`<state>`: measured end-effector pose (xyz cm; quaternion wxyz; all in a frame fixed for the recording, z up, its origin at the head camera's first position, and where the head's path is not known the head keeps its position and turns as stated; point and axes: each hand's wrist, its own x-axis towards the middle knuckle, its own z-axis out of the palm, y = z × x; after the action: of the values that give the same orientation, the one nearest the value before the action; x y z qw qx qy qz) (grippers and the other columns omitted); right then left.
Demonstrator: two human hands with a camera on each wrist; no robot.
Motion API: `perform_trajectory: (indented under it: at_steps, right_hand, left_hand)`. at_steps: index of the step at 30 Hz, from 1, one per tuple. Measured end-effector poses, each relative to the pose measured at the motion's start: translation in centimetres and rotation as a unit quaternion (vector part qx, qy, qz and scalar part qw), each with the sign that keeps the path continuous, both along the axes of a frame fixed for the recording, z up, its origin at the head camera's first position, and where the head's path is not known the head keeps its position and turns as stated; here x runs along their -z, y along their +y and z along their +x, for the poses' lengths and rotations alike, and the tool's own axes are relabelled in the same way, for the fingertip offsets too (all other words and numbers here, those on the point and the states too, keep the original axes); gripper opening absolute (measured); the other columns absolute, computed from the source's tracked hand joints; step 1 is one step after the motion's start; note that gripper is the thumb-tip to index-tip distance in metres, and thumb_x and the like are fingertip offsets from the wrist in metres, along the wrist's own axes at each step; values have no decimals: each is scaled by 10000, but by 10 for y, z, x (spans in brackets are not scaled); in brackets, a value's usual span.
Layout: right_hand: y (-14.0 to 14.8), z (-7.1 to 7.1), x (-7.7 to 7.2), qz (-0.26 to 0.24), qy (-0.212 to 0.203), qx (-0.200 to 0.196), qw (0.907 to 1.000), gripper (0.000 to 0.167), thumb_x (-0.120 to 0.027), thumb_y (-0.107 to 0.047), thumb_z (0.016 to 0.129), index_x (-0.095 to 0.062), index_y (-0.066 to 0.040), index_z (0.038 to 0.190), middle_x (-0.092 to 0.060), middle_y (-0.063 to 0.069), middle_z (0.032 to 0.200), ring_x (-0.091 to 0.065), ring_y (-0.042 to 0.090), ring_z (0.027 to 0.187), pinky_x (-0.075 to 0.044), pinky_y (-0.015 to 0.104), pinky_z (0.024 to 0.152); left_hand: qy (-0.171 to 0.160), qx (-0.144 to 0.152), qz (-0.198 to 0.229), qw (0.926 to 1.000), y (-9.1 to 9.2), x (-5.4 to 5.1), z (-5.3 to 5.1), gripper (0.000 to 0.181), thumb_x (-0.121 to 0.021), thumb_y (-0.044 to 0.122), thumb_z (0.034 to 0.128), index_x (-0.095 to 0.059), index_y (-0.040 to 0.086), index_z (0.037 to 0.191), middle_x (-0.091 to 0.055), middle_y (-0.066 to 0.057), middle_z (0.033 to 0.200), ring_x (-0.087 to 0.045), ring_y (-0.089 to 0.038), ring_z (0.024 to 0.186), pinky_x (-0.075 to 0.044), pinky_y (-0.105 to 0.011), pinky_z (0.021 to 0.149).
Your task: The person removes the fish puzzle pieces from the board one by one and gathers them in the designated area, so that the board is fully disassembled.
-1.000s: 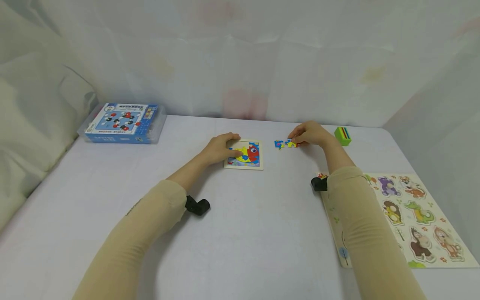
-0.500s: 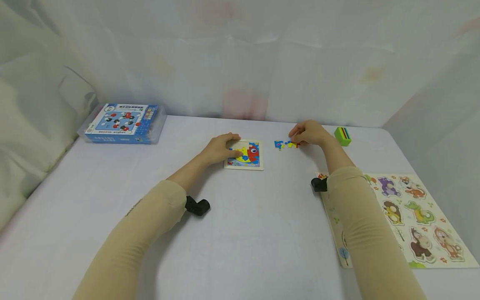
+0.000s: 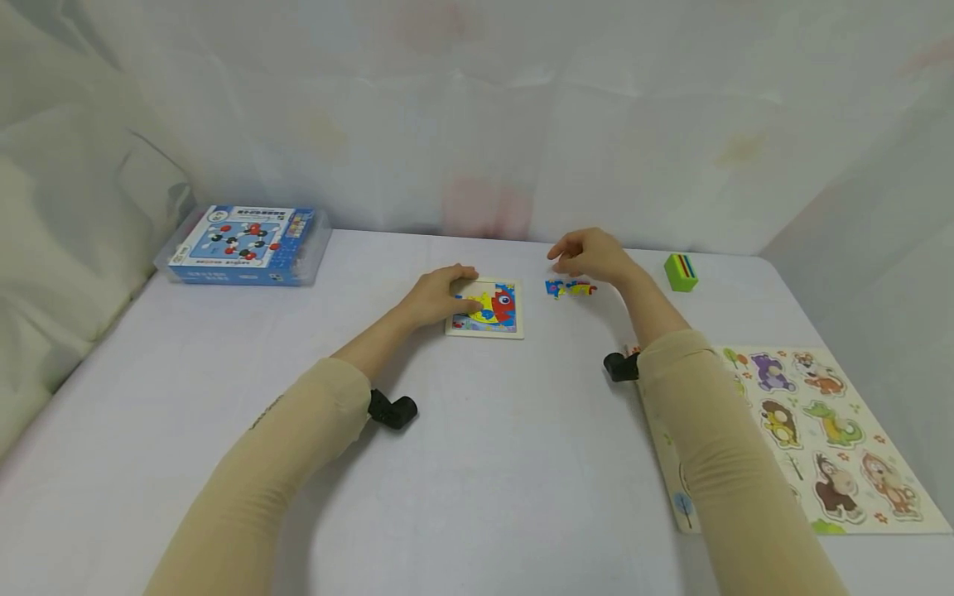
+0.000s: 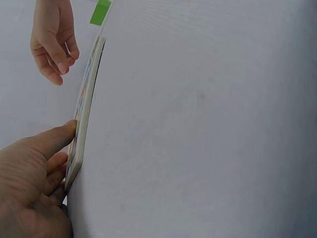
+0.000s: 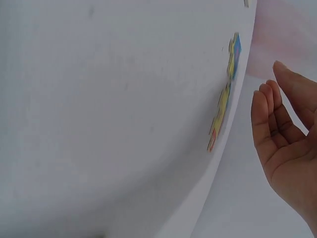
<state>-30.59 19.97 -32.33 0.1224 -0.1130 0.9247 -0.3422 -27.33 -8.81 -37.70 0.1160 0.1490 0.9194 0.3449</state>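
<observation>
A small framed jigsaw puzzle (image 3: 503, 306) with a red and yellow fish lies flat on the table. My left hand (image 3: 438, 296) holds it by its left side, the thumb over its face and the other fingers at the edge, as the left wrist view (image 4: 34, 173) also shows. The upper left of the frame shows bare wood. To its right lie loose jigsaw pieces, one mostly blue (image 3: 554, 287) and others in yellow and red (image 3: 581, 288). Just above them hovers my right hand (image 3: 592, 253), fingers loosely bent; in the right wrist view nothing shows between them.
At the back left sits a blue molecule-model box (image 3: 238, 246) on a clear plastic case. A green striped block (image 3: 681, 271) stands to the right of the right hand. A wooden animal puzzle board (image 3: 801, 439) lies at the right, partly under the right forearm.
My right hand has let go of the yellow and red pieces, risen and shifted left above them. Those pieces turned slightly earlier. The left hand and framed puzzle have stayed still.
</observation>
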Motion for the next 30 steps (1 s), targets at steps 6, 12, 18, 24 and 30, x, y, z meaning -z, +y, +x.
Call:
perform_trajectory:
  at_steps: [6, 12, 18, 24, 30]
  right_hand:
    - [-21, 2, 2, -119, 4, -192, 9997, 255, -669, -191, 926, -692, -84, 1157, -652, 67, 984, -600, 225, 915, -556, 325, 843]
    - [-37, 4, 5, -152, 116, -536, 9984, 246, -674, -180, 914, -702, -77, 1135, -634, 39, 926, -542, 194, 876, -468, 242, 759]
    - [-50, 4, 8, -234, 8, -786, 9966, 230, -680, -152, 911, -708, -66, 1122, -644, 32, 905, -549, 171, 836, -479, 242, 736]
    - [-59, 3, 11, -150, -174, -983, 9949, 221, -699, -133, 891, -732, -81, 1103, -708, 65, 978, -604, 164, 865, -511, 253, 760]
    - [-66, 3, 12, -1, -352, -1025, 9941, 250, -726, -120, 852, -739, -121, 1101, -731, 58, 1040, -626, 173, 955, -472, 268, 798]
  left_hand:
    - [10, 18, -7, 10000, 0, -1, 1, 637, -697, 357, 892, -479, 164, 1458, -404, -14, 1591, -239, -238, 1547, -184, -473, 1278]
    - [-25, 25, 8, 10000, 0, -2, 2, 633, -687, 357, 897, -474, 164, 1460, -399, -20, 1594, -232, -245, 1548, -183, -486, 1276]
    - [-57, 39, 34, 10000, 0, -3, 3, 639, -690, 364, 895, -473, 158, 1460, -398, -30, 1594, -236, -258, 1546, -184, -495, 1274]
    - [-24, 76, 48, 10000, 0, -4, 3, 634, -694, 362, 896, -478, 153, 1455, -408, -38, 1588, -243, -262, 1544, -185, -494, 1274]
    - [-6, 93, 45, 9999, -1, -4, 2, 636, -698, 370, 896, -480, 155, 1453, -410, -39, 1586, -242, -263, 1544, -190, -495, 1272]
